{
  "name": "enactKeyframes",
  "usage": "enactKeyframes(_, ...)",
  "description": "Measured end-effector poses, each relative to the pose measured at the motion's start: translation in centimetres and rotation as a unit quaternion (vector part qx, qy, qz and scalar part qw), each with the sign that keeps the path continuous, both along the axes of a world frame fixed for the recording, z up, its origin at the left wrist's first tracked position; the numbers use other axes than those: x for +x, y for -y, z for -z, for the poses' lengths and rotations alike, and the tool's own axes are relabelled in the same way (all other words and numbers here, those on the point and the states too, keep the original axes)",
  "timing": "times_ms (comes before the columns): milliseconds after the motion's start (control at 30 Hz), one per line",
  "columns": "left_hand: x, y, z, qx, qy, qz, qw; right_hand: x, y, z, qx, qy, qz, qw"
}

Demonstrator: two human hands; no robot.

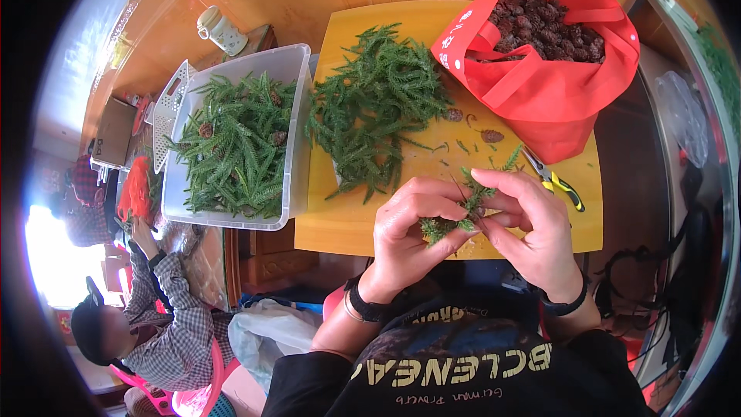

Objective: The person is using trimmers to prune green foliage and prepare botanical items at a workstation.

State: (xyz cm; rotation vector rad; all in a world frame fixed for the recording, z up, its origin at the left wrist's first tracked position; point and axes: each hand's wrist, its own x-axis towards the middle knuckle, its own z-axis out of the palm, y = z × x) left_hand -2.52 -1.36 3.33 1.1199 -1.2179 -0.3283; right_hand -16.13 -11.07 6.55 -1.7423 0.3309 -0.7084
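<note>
Just in front of my chest, both hands hold a green pine sprig (pixel 438 228). My left hand (pixel 409 215) pinches its lower left part. Closed around its right side is my right hand (pixel 536 212), thumb and fingers pressed together. A thin brown stem or wire shows between the hands; its exact kind I cannot tell. Beyond them, a heap of green pine sprigs (pixel 386 85) lies on the yellow board (pixel 340 224). Two loose pine cones (pixel 492 136) rest near the heap. Pliers with yellow and black handles (pixel 561 183) lie to the right of my right hand.
A clear plastic bin (pixel 297 139) of sprigs with a few cones stands left of the board. At the far right sits a red bag (pixel 532 100) full of pine cones (pixel 544 27). Another person (pixel 177 340) in checked clothes works at the left, near a white plastic bag (pixel 270 332).
</note>
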Motion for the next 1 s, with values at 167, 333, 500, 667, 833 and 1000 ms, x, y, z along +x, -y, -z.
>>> enactKeyframes(167, -0.1, 0.0, -0.5, 0.013, 0.045, -0.021, 0.999, -0.4, 0.1, 0.1, 0.013, -0.023, -0.012, 1.0)
enactKeyframes(333, 0.6, -0.2, -0.6, -0.018, 0.111, -0.015, 0.993, -0.7, -0.1, -0.6, 0.023, -0.02, -0.018, 0.999)
enactKeyframes(500, 0.0, 0.0, -0.8, -0.046, 0.15, -0.044, 0.987, -0.7, -0.1, 0.0, 0.039, 0.007, -0.019, 0.999)
enactKeyframes(667, -0.4, 0.2, -0.4, -0.066, 0.138, -0.068, 0.986, -0.7, -0.2, -0.1, 0.03, 0.021, 0.002, 0.999)
enactKeyframes(833, 0.1, 0.0, 0.0, -0.071, 0.145, -0.053, 0.985, -1.3, 0.9, -2.3, -0.163, -0.076, 0.034, 0.983)
enactKeyframes(1000, 0.4, 0.2, -0.5, -0.067, 0.175, -0.017, 0.982, -0.9, 2.5, -3.6, -0.442, -0.004, 0.108, 0.89)
